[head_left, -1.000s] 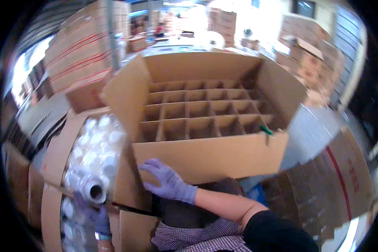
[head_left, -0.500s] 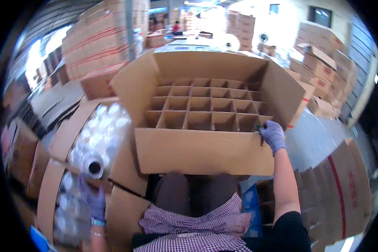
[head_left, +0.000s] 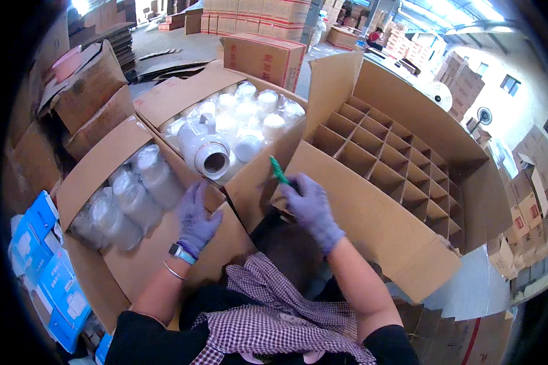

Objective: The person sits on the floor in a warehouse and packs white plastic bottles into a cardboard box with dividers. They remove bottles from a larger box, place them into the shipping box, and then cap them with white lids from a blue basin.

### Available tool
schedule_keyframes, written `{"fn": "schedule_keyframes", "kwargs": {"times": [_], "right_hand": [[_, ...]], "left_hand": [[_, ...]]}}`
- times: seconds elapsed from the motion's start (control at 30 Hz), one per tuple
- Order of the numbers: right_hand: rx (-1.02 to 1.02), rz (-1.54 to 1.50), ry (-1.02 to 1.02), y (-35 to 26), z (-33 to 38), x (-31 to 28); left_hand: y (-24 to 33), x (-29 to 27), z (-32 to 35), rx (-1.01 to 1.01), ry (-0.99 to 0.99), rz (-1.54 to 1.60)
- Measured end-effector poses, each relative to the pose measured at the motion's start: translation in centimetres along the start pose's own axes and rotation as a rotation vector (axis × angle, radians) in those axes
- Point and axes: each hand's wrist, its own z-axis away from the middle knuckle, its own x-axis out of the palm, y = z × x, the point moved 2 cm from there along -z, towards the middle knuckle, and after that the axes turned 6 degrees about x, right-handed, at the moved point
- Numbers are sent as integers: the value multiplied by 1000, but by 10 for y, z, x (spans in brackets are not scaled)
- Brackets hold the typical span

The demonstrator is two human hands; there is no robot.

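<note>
My left hand (head_left: 198, 222), in a lavender glove, is open with its fingers stretched out, over the near carton (head_left: 143, 274), which holds several plastic-wrapped bottles or jugs (head_left: 128, 198). A slim green tool (head_left: 277, 169) pokes up from my right hand (head_left: 312, 210), gloved alike and closed around it; the tool's kind is unclear. That hand is between the carton of wrapped white jugs (head_left: 246, 91) and the large divided carton (head_left: 371, 219). On the wrapped jugs lies a bare white jug (head_left: 204, 149) with a handle, its dark round mouth toward me.
Cardboard dividers (head_left: 389, 158) form cells in the large carton on the right. Blue printed boxes (head_left: 58, 274) stand at the left. A closed carton (head_left: 265, 61) sits behind the jugs, and folded cardboard (head_left: 469, 337) leans at the lower right.
My view has turned left. My right hand has come from the divided carton's near right edge toward the jugs, still gripping the green tool. My left hand has moved closer to my body.
</note>
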Motion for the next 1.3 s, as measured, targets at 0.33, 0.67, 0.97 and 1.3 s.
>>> {"fn": "schedule_keyframes", "kwargs": {"times": [0.33,0.67,0.97,1.3], "right_hand": [[234,65,-357,19,-60,136],[-77,935,639,33,21,-146],[184,826,452,117,84,-273],[-9,827,476,-102,47,-439]], "left_hand": [[6,-3,-3,-45,-21,110],[3,-5,1,4,106,120],[109,-11,-2,218,-32,393],[289,60,-31,1065,-342,260]]}}
